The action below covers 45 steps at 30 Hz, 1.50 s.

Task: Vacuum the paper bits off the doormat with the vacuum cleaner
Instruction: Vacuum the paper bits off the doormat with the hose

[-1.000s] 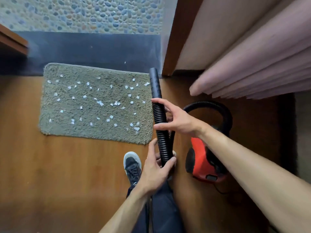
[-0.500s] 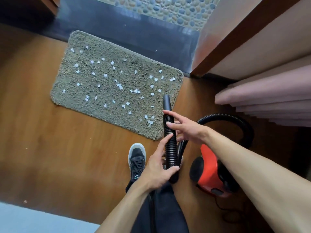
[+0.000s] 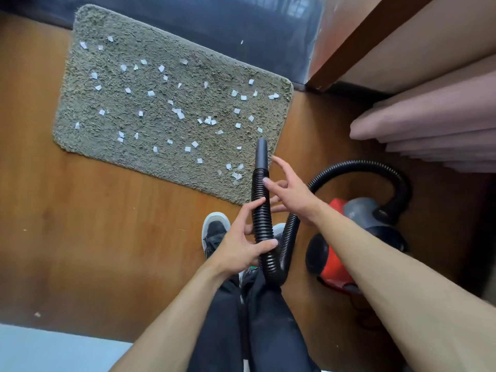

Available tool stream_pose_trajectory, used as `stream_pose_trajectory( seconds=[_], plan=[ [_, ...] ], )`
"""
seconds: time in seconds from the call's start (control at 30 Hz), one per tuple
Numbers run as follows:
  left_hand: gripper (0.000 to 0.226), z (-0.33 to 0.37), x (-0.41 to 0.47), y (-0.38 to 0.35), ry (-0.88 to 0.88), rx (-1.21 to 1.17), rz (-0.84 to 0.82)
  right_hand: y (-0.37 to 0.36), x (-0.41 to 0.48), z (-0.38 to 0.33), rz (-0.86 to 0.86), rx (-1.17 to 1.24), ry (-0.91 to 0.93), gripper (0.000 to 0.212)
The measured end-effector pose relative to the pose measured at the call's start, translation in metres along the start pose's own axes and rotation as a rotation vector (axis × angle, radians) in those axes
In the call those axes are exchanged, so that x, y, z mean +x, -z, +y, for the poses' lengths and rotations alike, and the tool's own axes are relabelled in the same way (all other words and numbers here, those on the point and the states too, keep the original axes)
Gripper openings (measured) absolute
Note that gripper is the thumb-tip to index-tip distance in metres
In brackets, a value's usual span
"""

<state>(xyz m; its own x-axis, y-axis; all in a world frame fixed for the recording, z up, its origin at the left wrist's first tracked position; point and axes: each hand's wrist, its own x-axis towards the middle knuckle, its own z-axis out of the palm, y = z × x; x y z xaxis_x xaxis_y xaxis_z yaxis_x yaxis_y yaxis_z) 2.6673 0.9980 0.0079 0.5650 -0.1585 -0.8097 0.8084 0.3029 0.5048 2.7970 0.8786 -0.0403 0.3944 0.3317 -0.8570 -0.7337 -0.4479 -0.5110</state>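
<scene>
A shaggy grey-green doormat (image 3: 161, 84) lies on the wooden floor, strewn with several white paper bits (image 3: 179, 114). My left hand (image 3: 241, 242) grips the black ribbed vacuum hose (image 3: 259, 210) low down, thumb and fingers wrapped round it. The hose's smooth nozzle end (image 3: 261, 154) points up over the mat's near right corner. My right hand (image 3: 290, 194) hovers beside the hose with fingers spread, one fingertip touching the ribs. The hose loops back to the red and grey vacuum cleaner body (image 3: 346, 237) on the floor at my right.
My black shoes (image 3: 214, 232) stand just below the mat's near edge. A dark threshold (image 3: 214, 22) runs behind the mat. A wooden door frame (image 3: 357, 38) and pink curtain folds (image 3: 429, 130) fill the right. A pale surface (image 3: 53, 350) shows at bottom left.
The view has swung down and closer to the mat. My right hand has let go of the hose and spread its fingers. The left hand keeps its hold on the hose.
</scene>
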Motion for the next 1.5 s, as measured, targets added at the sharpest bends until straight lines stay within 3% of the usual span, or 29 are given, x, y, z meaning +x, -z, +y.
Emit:
stream_pose_trajectory(
  seconds=[0.13, 0.3, 0.4, 0.5, 0.57, 0.7, 1.0, 1.2, 1.3, 1.5],
  plan=[
    [0.078, -0.003, 0.013, -0.007, 0.079, 0.017, 0.035, 0.015, -0.029, 0.047, 0.477, 0.278, -0.094, 0.030],
    [0.080, -0.005, 0.029, -0.023, 0.076, 0.063, 0.087, 0.018, -0.088, 0.155, 0.584, 0.410, -0.495, 0.029],
    [0.080, -0.002, 0.034, -0.030, 0.050, 0.125, 0.100, 0.032, -0.102, 0.211, 0.811, 0.554, -0.639, 0.044],
    [0.080, -0.001, 0.039, -0.033, 0.054, 0.172, 0.098, 0.048, -0.104, 0.229, 0.982, 0.671, -0.712, 0.082],
    [0.080, -0.001, 0.042, -0.035, 0.062, 0.197, 0.097, 0.058, -0.099, 0.231, 1.026, 0.696, -0.693, 0.099],
    [0.079, -0.002, 0.049, -0.042, 0.023, 0.257, 0.122, 0.078, -0.078, 0.230, 1.056, 0.783, -0.617, 0.110],
    [0.078, 0.001, 0.055, -0.054, 0.052, 0.316, 0.146, 0.085, -0.057, 0.215, 1.115, 0.793, -0.759, 0.089],
    [0.078, 0.004, 0.059, -0.058, 0.055, 0.339, 0.146, 0.083, -0.053, 0.215, 1.089, 0.843, -0.689, 0.076],
    [0.079, 0.001, 0.063, -0.060, 0.055, 0.357, 0.148, 0.083, -0.057, 0.218, 1.162, 0.806, -0.758, 0.088],
    [0.078, -0.011, 0.061, -0.066, 0.076, 0.377, 0.122, 0.083, -0.063, 0.221, 1.111, 0.742, -0.769, 0.093]
  ],
)
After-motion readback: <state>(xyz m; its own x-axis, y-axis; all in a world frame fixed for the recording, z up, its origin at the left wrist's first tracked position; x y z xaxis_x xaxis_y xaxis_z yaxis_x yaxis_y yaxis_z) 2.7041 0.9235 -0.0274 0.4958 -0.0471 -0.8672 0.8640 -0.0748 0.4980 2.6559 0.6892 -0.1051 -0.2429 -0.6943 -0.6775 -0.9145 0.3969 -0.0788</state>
